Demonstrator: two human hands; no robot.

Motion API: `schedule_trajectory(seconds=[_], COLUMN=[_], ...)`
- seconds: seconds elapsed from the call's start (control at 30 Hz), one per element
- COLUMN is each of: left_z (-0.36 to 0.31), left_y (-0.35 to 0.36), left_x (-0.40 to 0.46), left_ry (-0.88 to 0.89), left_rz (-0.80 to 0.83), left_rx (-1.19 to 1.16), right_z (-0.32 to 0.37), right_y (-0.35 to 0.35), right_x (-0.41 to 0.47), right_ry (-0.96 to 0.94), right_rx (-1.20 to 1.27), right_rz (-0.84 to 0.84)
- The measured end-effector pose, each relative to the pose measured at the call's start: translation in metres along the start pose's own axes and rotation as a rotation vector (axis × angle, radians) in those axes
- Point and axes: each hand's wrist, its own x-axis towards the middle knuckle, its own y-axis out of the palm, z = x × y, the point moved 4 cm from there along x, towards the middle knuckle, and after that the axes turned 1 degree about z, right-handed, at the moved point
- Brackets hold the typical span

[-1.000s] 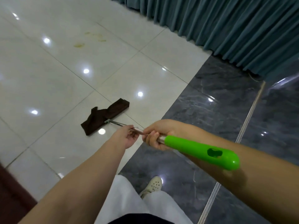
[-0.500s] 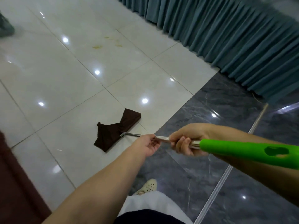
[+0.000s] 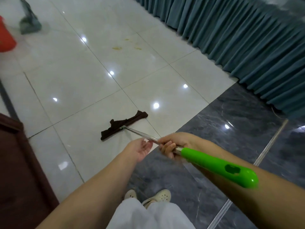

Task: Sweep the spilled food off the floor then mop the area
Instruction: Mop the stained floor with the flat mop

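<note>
Since 0.5 s ago, the left hand (image 3: 140, 150) has let go of the mop pole (image 3: 142, 133) and now lies palm-up with relaxed fingers just beside it. Right hand (image 3: 171, 146) grips the pole above the green handle (image 3: 217, 167). Ahead, the brown mop head (image 3: 123, 124) rests on pale tile; yellow stains (image 3: 127, 45) lie well beyond, along the pole's line.

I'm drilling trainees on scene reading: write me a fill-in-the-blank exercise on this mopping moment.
1. The right hand grips the mop's metal pole just ahead of its ____ plastic handle.
2. The dark brown mop cloth lies on the ____ tiles.
3. The left hand is ____, palm up beside the pole.
4. The yellowish stains lie ____ the cloth.

Missing words: green; white; open; beyond
</note>
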Motion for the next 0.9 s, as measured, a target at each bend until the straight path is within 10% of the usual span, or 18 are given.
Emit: schedule_trajectory(seconds=[0.5, 0.9], left_z=[-0.023, 0.083], left_y=[-0.052, 0.006], left_x=[0.0, 0.003], left_ry=[0.242, 0.185], left_rz=[-0.264, -0.227], left_rx=[-0.199, -0.088], right_z=[0.089, 0.013], right_y=[-0.004, -0.092], right_x=[0.077, 0.032], right_ry=[-0.041, 0.057], right_rx=[-0.005, -0.08], right_rz=[0.105, 0.081])
